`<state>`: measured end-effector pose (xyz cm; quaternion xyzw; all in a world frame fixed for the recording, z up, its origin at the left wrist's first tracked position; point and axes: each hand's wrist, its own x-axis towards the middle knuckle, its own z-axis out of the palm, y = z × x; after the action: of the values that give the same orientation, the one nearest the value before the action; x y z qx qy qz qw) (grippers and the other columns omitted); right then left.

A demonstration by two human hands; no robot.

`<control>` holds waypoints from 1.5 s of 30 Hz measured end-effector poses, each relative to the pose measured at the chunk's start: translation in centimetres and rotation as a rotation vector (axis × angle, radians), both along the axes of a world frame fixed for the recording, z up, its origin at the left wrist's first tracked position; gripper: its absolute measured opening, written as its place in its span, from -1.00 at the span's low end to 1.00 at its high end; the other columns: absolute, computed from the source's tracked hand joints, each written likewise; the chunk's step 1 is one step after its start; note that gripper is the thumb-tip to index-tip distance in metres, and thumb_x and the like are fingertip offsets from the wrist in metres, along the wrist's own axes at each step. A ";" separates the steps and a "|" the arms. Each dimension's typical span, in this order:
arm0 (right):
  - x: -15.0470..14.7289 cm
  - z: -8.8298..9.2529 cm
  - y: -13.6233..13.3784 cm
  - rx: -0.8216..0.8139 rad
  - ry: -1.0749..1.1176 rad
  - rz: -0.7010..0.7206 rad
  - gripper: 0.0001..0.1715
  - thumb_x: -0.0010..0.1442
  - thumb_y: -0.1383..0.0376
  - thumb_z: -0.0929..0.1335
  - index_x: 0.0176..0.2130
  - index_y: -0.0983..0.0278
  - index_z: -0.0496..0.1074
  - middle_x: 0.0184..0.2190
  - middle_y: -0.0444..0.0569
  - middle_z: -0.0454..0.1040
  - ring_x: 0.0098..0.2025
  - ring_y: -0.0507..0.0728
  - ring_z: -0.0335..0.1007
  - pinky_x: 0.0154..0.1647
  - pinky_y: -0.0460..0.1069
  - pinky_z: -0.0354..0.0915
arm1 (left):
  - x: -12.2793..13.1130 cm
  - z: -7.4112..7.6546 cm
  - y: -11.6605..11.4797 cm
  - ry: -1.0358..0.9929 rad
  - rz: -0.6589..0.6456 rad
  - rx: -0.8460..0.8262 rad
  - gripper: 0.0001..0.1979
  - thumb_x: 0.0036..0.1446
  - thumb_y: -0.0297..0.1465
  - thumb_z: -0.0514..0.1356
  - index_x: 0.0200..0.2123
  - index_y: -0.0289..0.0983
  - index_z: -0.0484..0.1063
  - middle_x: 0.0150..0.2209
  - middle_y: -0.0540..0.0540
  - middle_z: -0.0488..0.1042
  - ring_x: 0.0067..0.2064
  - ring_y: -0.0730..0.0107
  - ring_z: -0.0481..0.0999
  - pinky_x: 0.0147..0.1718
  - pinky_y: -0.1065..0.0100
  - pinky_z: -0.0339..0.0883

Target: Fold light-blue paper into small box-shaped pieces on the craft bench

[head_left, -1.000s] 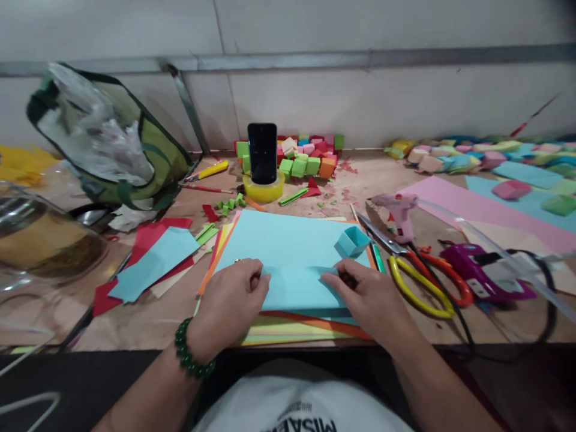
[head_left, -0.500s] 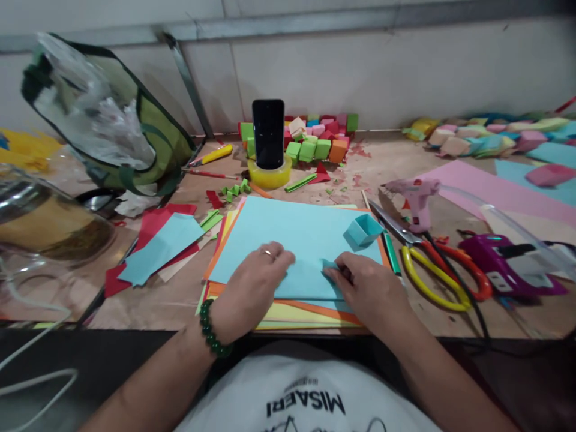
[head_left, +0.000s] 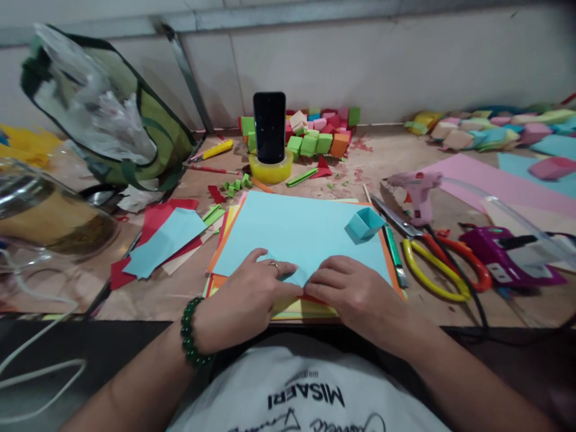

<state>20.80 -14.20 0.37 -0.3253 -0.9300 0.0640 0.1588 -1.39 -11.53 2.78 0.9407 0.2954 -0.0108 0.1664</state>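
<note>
A small piece of light-blue paper (head_left: 297, 277) lies between my hands, over the front of the stack of coloured sheets. My left hand (head_left: 252, 294) presses and pinches it from the left, with thumb and forefinger near its front edge. My right hand (head_left: 355, 294) grips it from the right, fingers curled together, and my fingertips nearly meet. Much of the piece is hidden under my fingers. Beneath is a large blue sheet (head_left: 288, 222) topping the stack. On its right side sits a small open folded blue paper box (head_left: 365, 225).
Right of the stack lie a green cutter (head_left: 393, 249), scissors (head_left: 434, 270), a pink glue gun (head_left: 418, 189) and a purple device (head_left: 504, 255). Behind, a phone (head_left: 269, 127) stands in a tape roll (head_left: 270, 168) before paper cubes (head_left: 315, 141). Paper strips (head_left: 166, 240) and a bag (head_left: 130, 114) are left.
My hands have come together at the front of the stack. The right hand moved left and the left hand reached the small blue paper, now held between both.
</note>
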 end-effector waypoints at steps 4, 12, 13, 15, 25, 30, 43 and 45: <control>0.2 0.1 0.2 0.026 -0.097 0.098 -0.78 0.29 0.40 0.24 -0.26 0.35 0.47 -0.37 0.01 0.48 -0.24 0.13 0.32 -0.22 0.05 0.31 | 0.1 -0.1 0.1 -0.006 -0.004 0.024 -0.51 0.00 -0.64 0.02 -0.09 -0.09 0.48 0.08 -0.16 0.43 0.00 0.16 0.47 0.08 -0.07 0.05; 3.4 0.9 -0.8 0.050 -0.106 0.152 -0.68 0.34 0.43 0.15 -0.23 0.30 0.46 -0.32 0.02 0.48 -0.19 0.11 0.35 -0.19 0.05 0.36 | 0.0 -0.4 -0.1 -0.033 0.008 0.044 -0.53 0.02 -0.66 0.03 -0.12 -0.09 0.49 0.09 -0.17 0.43 -0.01 0.18 0.48 0.08 -0.07 0.06; 4.0 0.8 -1.1 0.047 -0.095 0.135 -0.68 0.34 0.41 0.15 -0.21 0.29 0.46 -0.31 0.02 0.49 -0.19 0.11 0.36 -0.19 0.04 0.36 | -0.1 -0.5 -0.2 -0.041 0.010 0.041 -0.53 0.02 -0.66 0.02 -0.12 -0.10 0.49 0.09 -0.18 0.43 -0.01 0.18 0.48 0.08 -0.07 0.06; 5.1 0.4 -1.6 0.051 -0.072 0.094 -0.69 0.35 0.40 0.15 -0.17 0.30 0.45 -0.30 0.03 0.50 -0.17 0.12 0.37 -0.20 0.03 0.37 | -0.3 -0.7 -0.3 -0.061 0.016 0.031 -0.52 0.02 -0.67 0.01 -0.13 -0.10 0.49 0.10 -0.17 0.42 0.00 0.18 0.48 0.08 -0.06 0.07; 6.6 -0.6 -2.8 0.130 -0.003 -0.056 -0.61 0.24 0.56 0.13 -0.18 0.29 0.44 -0.27 -0.01 0.53 -0.18 0.10 0.38 -0.25 -0.02 0.35 | -4.0 -1.0 -2.1 -0.074 0.172 0.094 -0.53 0.02 -0.67 0.03 -0.13 -0.10 0.51 0.06 -0.06 0.46 -0.06 0.16 0.42 -0.11 0.10 0.24; 4.1 1.1 -3.3 0.211 0.082 -0.122 -0.68 0.23 0.50 0.17 -0.39 0.25 0.41 -0.46 -0.01 0.46 -0.35 0.11 0.32 -0.33 0.01 0.32 | -3.5 -0.5 -2.5 -0.076 0.165 0.180 -0.62 -0.01 -0.67 0.03 -0.26 -0.19 0.51 0.00 -0.10 0.48 -0.04 0.13 0.37 -0.09 0.08 0.20; 2.0 -1.1 -1.7 0.058 0.077 -0.012 -0.60 0.26 0.53 0.12 -0.26 0.35 0.47 -0.39 0.04 0.48 -0.31 0.09 0.33 -0.34 -0.03 0.34 | 0.5 -1.6 -2.9 -0.031 0.062 0.271 -0.64 0.13 -0.61 0.00 -0.07 -0.23 0.42 -0.15 -0.17 0.47 -0.20 0.17 0.37 -0.23 0.12 0.17; 2.9 -0.9 -2.0 0.054 0.080 -0.033 -0.60 0.24 0.55 0.12 -0.24 0.34 0.47 -0.38 0.04 0.50 -0.30 0.10 0.34 -0.37 -0.03 0.34 | -0.7 -1.6 -3.1 -0.057 0.108 0.267 -0.62 0.11 -0.62 0.01 -0.09 -0.20 0.44 -0.16 -0.14 0.47 -0.21 0.17 0.38 -0.22 0.10 0.16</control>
<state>23.72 -16.16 -0.48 -0.3336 -0.9187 0.0493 0.2057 -2.05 -14.62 1.13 0.9371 0.3395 0.0645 0.0483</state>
